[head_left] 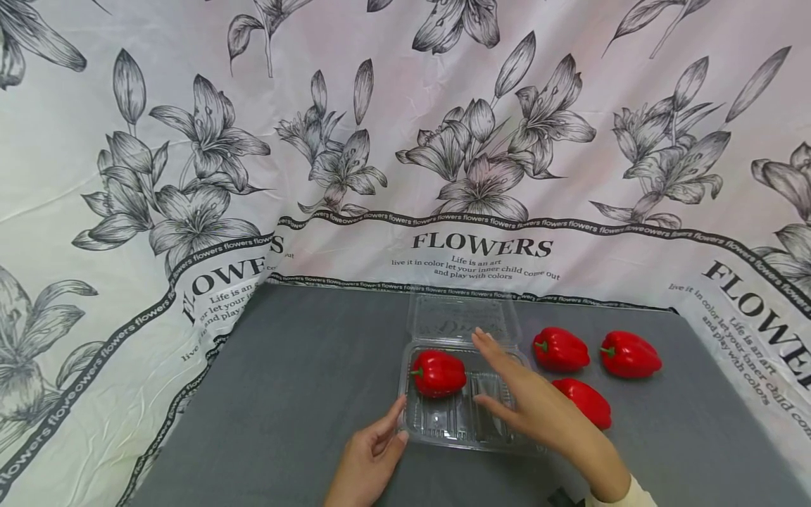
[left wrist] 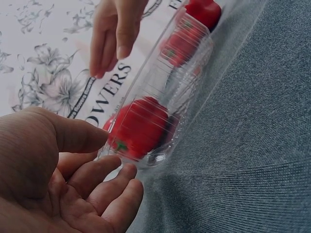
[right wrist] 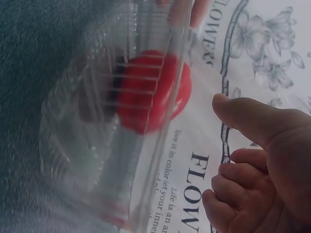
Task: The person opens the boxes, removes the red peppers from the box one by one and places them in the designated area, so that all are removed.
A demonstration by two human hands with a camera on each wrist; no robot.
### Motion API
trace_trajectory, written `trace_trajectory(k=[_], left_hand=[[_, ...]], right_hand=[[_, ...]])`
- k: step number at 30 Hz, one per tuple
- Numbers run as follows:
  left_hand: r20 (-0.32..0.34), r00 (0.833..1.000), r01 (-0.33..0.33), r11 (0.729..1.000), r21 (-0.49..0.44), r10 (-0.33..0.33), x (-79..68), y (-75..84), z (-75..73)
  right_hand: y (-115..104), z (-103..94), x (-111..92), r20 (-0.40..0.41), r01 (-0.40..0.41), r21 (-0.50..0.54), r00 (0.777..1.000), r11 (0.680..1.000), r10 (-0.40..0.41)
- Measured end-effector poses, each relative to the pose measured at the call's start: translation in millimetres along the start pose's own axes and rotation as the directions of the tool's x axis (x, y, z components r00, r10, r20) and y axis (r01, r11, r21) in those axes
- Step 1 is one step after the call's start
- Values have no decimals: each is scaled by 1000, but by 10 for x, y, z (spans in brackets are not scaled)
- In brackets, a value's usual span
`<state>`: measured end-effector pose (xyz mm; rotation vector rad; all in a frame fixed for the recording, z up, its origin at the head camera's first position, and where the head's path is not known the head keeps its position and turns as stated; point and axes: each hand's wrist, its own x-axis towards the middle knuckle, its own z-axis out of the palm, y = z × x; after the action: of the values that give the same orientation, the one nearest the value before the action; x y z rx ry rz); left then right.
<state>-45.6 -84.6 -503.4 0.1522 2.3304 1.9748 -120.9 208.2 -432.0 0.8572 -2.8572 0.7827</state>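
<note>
A clear plastic clamshell box (head_left: 437, 429) lies with its lid (head_left: 462, 317) folded back, away from me. One red bell pepper (head_left: 439, 373) sits in its left half, green stem to the left. At the box's left front corner, my left hand (head_left: 370, 454) holds the rim between thumb and fingers; the left wrist view shows this rim grip beside the pepper (left wrist: 141, 127). My right hand (head_left: 535, 401) is over the box's right half, fingers extended and thumb apart, holding nothing. In the right wrist view that hand (right wrist: 265, 174) stays apart from the box wall.
Three more red bell peppers lie right of the box: one at the back (head_left: 561, 349), one farther right (head_left: 630, 354), and one nearer (head_left: 586, 403), partly behind my right forearm. A grey cloth (head_left: 304, 380) covers the table. Flower-printed fabric (head_left: 342, 246) hangs behind and at both sides.
</note>
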Motion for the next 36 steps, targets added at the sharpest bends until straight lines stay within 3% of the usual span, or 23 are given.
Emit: trace_trajectory(k=[36], left_hand=[[7, 1000, 2, 1000, -29, -2, 4, 0, 14]], right_hand=[[-98, 328, 182, 69, 68, 37, 995, 997, -70]])
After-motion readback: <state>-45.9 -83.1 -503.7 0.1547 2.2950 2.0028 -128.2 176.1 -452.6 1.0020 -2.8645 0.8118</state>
